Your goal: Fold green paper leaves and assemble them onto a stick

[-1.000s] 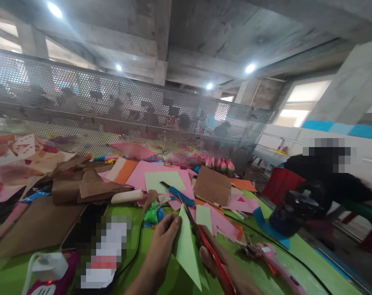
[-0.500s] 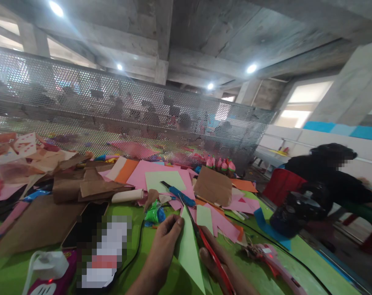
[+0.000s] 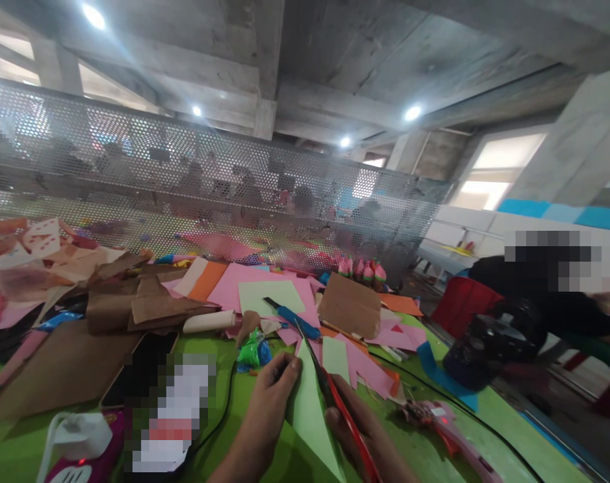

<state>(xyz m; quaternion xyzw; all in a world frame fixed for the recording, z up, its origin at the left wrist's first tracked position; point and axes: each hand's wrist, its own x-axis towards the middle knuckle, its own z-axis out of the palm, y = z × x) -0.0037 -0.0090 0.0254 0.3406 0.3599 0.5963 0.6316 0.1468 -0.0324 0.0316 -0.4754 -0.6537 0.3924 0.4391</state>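
Observation:
A folded sheet of pale green paper is pinched between the thumb and fingers of my left hand, low in the middle of the view. My right hand is closed around red-handled scissors, whose blades point away from me along the paper's right edge. The handle loops are partly hidden by the hand. Just beyond the blade tips lies a blue utility knife on pink and pale green sheets. Left of it sits a bright green and blue plastic-wrapped lump.
Brown paper, a phone and a purple power strip with a white plug lie at left. A pink glue gun and its black cable are at right. Behind stands a perforated metal screen. A person sits at far right.
The lower end of the green paper has swung slightly right, and the scissors have shifted a little. My left hand stays in place. The seated person's head and arm have moved slightly.

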